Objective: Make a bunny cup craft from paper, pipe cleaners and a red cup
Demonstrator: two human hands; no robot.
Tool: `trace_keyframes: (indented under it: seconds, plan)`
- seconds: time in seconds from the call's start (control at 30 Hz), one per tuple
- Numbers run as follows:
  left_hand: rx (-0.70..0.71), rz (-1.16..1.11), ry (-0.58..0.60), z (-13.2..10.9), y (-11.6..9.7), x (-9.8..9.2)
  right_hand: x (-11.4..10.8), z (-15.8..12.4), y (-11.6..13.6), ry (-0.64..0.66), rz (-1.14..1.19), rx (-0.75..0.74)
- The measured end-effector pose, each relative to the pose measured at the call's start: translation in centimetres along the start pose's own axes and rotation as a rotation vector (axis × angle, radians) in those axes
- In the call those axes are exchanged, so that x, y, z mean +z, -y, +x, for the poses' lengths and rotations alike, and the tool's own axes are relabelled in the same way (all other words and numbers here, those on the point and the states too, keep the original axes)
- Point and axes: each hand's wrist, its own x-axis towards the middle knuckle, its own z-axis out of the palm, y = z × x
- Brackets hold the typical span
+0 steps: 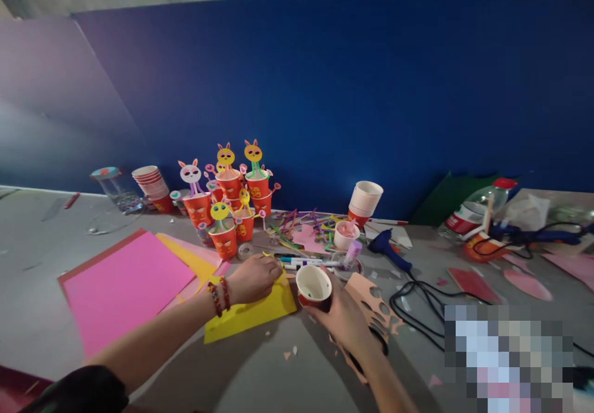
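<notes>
My right hand (346, 317) is wrapped around a red paper cup (314, 284) that tilts toward me, so its white inside shows. Over a yellow paper sheet (253, 319), my left hand (257, 278) has its fingers curled together; what they hold, if anything, is hidden. Several markers (301, 263) lie just beyond both hands. Beneath and beside my right forearm is a peach paper sheet with round holes cut out (359, 286). A roll of clear tape (244, 251) lies behind my left hand.
Red cups with paper bunny faces (225, 243) stand at the back left. Pink paper (127, 286) lies at left. Stacked cups (365, 201), a glue stick (353, 252), a blue glue gun (390, 251) with black cable (417, 286), and a bottle (482, 208) are at right.
</notes>
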Motion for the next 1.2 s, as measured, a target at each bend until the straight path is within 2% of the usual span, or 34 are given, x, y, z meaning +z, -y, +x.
trace_keyframes:
  seconds: [0.07, 0.17, 0.33, 0.43, 0.6, 0.73, 0.97, 1.2]
  plan:
    - [-0.010, -0.045, -0.046, -0.1, 0.4, 0.0, -0.1, 0.0, 0.1, 0.007, 0.001, 0.007]
    - [-0.071, -0.153, -0.182, -0.3, 0.9, -0.4, -0.1, 0.1, 0.3, 0.010, -0.005, 0.013]
    - [-0.365, -0.409, -0.518, -0.5, 0.5, -0.7, -0.3, 0.0, 0.7, 0.011, 0.020, 0.022]
    - [-0.513, -0.627, -0.623, -0.1, -0.7, -0.3, -0.5, -0.2, 0.7, 0.039, 0.037, 0.039]
    - [-0.570, -0.879, -0.644, 0.9, -2.7, 0.1, -0.5, -0.4, 0.4, 0.052, 0.089, 0.022]
    - [-0.593, -0.933, -0.652, 0.8, -2.6, 0.4, -0.4, -0.4, 0.3, 0.054, 0.126, -0.006]
    - [-0.620, -0.801, -0.657, -0.1, 0.1, 1.3, -0.7, -0.2, 0.5, 0.007, 0.063, 0.007]
    - [-0.537, -0.531, -0.518, 0.0, 0.0, 1.4, -0.4, -0.4, 0.5, 0.033, 0.024, -0.062]
